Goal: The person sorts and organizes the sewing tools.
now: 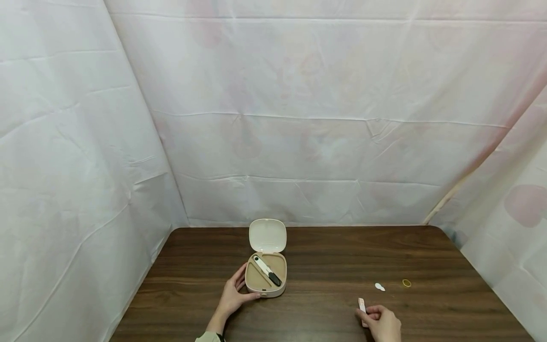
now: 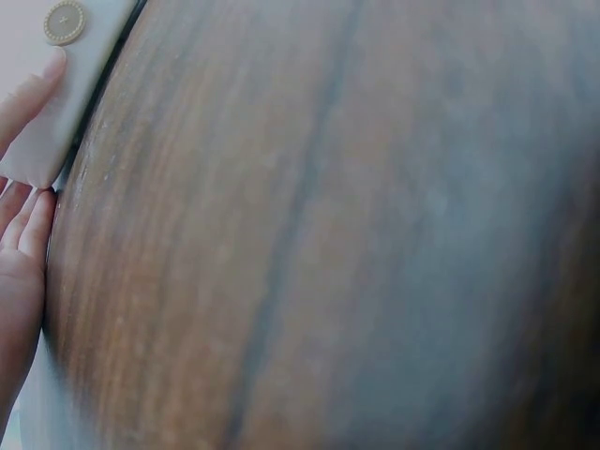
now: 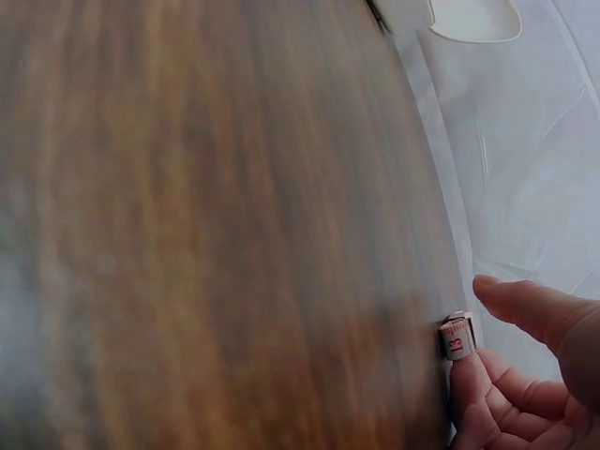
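Observation:
A small cream box [image 1: 266, 293] stands on the table with its lid raised behind it. In its beige tray lies a white-and-black tool like thread snips [image 1: 267, 270]. My left hand [image 1: 232, 297] grips the box's near left corner, thumb along the front by the round button [image 2: 64, 22] and fingers against the left side. Farther right, my right hand [image 1: 382, 323] holds a folded tape measure [image 1: 361, 304] between thumb and fingers, low over the table. Red digits show on the tape's end [image 3: 457, 339] in the right wrist view.
Beyond the right hand lie a small white flat piece [image 1: 380, 287] and a yellow ring [image 1: 406, 283]. The dark wooden table [image 1: 316, 270] has pale fabric [image 1: 299, 142] hanging behind it and at both sides. The upright lid [image 1: 268, 235] stands near the table's back edge.

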